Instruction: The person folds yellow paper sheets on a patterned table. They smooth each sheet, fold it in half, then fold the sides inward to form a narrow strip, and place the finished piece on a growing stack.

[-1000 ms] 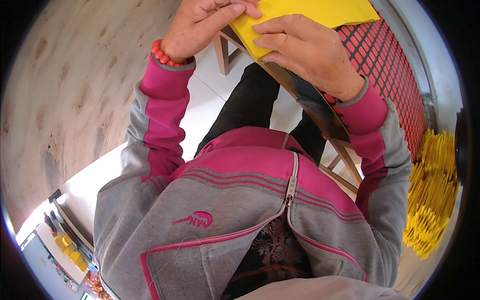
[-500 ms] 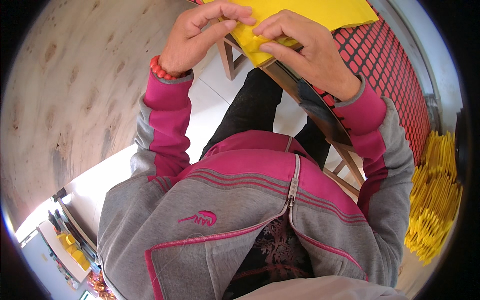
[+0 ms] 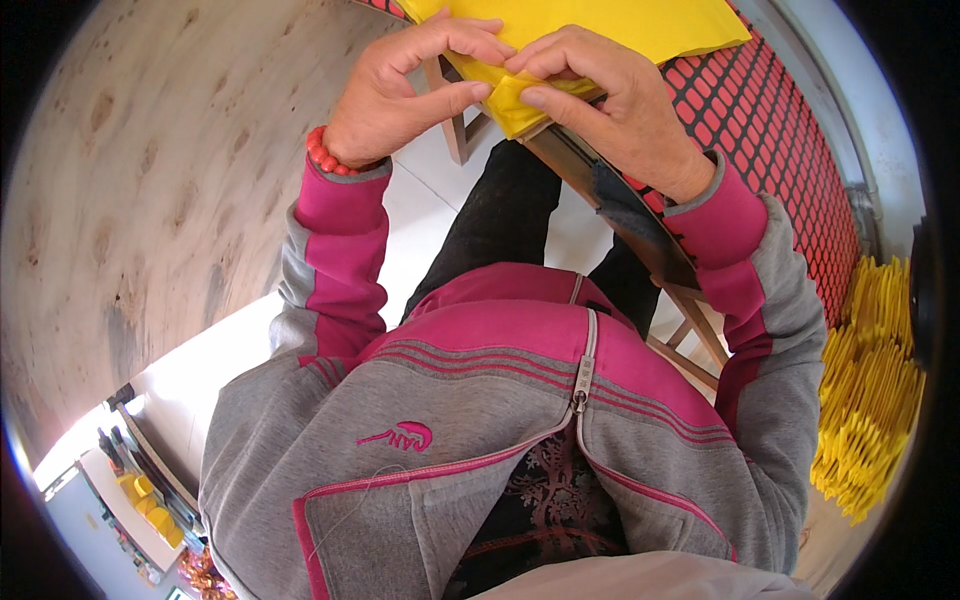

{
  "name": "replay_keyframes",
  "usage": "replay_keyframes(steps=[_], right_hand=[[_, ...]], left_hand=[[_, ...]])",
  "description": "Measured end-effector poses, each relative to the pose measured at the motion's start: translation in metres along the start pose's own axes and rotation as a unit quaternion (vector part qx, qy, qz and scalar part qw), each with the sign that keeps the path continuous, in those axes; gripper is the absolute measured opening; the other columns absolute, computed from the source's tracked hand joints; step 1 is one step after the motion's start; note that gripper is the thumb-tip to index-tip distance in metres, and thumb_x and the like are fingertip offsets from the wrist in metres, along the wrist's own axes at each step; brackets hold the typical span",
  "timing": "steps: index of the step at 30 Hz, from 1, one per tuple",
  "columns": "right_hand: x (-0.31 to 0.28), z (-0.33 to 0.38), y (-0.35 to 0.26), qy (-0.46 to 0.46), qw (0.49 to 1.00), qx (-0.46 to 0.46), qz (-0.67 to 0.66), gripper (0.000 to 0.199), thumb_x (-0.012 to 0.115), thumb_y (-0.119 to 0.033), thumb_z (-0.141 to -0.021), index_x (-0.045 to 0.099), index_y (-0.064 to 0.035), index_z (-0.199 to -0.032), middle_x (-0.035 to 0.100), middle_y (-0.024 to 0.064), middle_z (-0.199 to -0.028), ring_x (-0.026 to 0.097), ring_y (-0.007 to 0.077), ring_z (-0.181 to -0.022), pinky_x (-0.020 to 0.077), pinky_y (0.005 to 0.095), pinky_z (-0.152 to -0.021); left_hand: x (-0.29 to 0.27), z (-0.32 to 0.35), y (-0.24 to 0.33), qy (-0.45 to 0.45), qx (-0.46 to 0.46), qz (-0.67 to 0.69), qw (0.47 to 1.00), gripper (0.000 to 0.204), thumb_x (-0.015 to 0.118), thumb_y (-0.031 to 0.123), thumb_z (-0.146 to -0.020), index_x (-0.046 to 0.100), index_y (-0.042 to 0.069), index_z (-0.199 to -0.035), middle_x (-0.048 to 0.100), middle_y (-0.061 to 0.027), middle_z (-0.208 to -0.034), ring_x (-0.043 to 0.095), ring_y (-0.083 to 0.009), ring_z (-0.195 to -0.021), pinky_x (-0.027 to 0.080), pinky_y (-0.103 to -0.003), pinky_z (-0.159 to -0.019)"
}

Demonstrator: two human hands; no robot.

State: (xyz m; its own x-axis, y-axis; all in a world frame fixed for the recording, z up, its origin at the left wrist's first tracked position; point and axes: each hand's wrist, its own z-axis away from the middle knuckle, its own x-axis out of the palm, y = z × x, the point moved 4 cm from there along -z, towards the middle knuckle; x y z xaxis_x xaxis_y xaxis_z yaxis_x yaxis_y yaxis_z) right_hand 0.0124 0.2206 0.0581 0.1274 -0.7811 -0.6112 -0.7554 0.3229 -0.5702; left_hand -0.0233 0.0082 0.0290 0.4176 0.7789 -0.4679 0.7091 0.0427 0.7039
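Under both hands (image 3: pixel 520 95), half-hidden yellow paper (image 3: pixel 600 25)

The yellow paper sheet (image 3: pixel 640 25) lies at twelve o'clock in the view, flat on the red mesh surface (image 3: pixel 800 150). It is bright yellow, thin and smooth. Its near corner hangs a little over the table edge and is folded into a small thick flap. The left hand (image 3: pixel 400 90) pinches this flap from the ten o'clock side, and the right hand (image 3: pixel 610 100) presses it from the two o'clock side. The fingertips of both hands almost meet on the fold.
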Motion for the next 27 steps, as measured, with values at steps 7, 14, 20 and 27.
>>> replay_keyframes(steps=[7, 14, 20, 27], right_hand=[[0.0, 0.002, 0.001, 0.019, 1.0, 0.021, -0.011, 0.018, 0.075, -0.016, -0.091, 0.07, -0.0033, -0.103, 0.071, 0.0097, -0.095, 0.07, 0.0227, -0.085, 0.0539, 0.0322, -0.077], [-0.004, 0.002, 0.006, -0.004, 0.996, 0.066, -0.064, 0.014, 0.067, -0.01, -0.1, 0.066, 0.0011, -0.108, 0.07, 0.0047, -0.099, 0.066, 0.0104, -0.087, 0.0541, 0.025, -0.079], [-0.008, 0.005, 0.005, 0.096, 0.982, 0.131, -0.099, 0.012, 0.07, -0.01, -0.096, 0.067, 0.0, -0.102, 0.07, 0.0083, -0.097, 0.067, 0.0145, -0.081, 0.0538, 0.0266, -0.074], [-0.017, 0.0, -0.027, 0.089, 0.981, -0.14, 0.102, 0.015, 0.079, -0.011, -0.085, 0.069, -0.0044, -0.095, 0.071, 0.0205, -0.114, 0.07, 0.0308, -0.098, 0.0538, 0.0385, -0.087]], left_hand=[[0.003, -0.002, -0.005, 0.021, 0.025, -0.015, 0.999, 0.014, 0.069, -0.001, -0.093, 0.069, 0.007, -0.105, 0.073, -0.0076, -0.12, 0.058, -0.029, -0.133, 0.029, -0.049, -0.122], [0.008, -0.002, -0.002, 0.062, 0.008, 0.032, 0.998, 0.01, 0.07, 0.001, -0.094, 0.067, 0.005, -0.102, 0.072, -0.0103, -0.116, 0.061, -0.0281, -0.128, 0.041, -0.042, -0.112], [0.016, -0.002, -0.005, 0.158, -0.049, 0.02, 0.986, 0.009, 0.071, 0.0, -0.095, 0.065, 0.003, -0.101, 0.071, -0.0078, -0.11, 0.066, -0.0196, -0.115, 0.049, -0.032, -0.1], [0.017, 0.0, -0.018, 0.213, -0.061, 0.088, 0.971, 0.011, 0.069, -0.001, -0.096, 0.063, 0.003, -0.106, 0.07, -0.0043, -0.111, 0.065, -0.0114, -0.105, 0.052, -0.026, -0.092]])
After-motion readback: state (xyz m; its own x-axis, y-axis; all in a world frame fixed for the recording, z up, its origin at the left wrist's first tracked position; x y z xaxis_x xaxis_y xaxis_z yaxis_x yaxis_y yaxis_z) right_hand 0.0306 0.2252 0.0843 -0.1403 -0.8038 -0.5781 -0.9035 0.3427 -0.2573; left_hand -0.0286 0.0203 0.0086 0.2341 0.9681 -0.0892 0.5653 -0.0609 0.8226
